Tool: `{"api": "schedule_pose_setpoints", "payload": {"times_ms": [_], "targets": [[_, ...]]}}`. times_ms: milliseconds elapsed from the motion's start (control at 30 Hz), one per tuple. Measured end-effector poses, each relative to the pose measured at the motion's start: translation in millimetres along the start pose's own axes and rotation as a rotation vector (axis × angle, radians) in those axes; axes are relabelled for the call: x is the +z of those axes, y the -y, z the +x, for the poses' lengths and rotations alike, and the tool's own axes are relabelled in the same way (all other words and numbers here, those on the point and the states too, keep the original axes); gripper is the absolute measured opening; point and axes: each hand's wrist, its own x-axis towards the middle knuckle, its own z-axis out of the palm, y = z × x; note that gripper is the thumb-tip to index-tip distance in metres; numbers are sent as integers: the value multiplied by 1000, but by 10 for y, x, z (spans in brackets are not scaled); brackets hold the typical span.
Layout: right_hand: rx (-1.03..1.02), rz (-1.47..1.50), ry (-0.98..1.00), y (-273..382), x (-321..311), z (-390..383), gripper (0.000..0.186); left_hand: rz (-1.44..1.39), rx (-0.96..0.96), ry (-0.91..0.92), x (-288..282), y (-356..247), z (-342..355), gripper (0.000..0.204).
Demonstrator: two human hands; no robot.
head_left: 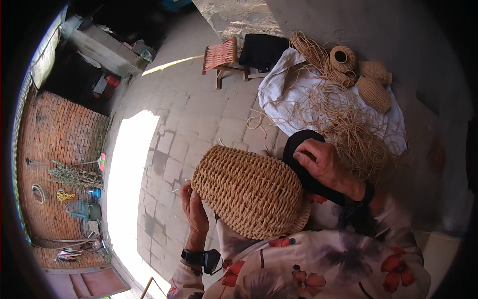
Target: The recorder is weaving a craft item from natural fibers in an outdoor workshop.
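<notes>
Paved floor (199, 114) — white cloth (279, 84), stool (221, 57)

A woven basket (249, 197) lies at the frame's centre, on the person's lap. The left hand (194, 212) touches its lower-left side; the right hand (323, 162) rests at its upper right. A heap of loose fibre strands (343, 117) lies on a cloth (279, 84) in the upper right, with three small woven baskets (366, 74) at its far edge. A stool (221, 57) stands left of the cloth, at upper centre.
</notes>
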Motion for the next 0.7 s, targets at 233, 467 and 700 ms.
{"api": "schedule_pose_setpoints", "payload": {"times_ms": [233, 467, 700], "targets": [[228, 300, -21, 116, 289, -507, 33, 138, 40, 24, -215, 155, -717, 41], [289, -254, 189, 245, -68, -791, 40, 257, 65, 100, -296, 42, -684, 35], [315, 297, -105, 485, 72, -843, 42, 37, 75, 186, -15, 55, -645, 38]]}}
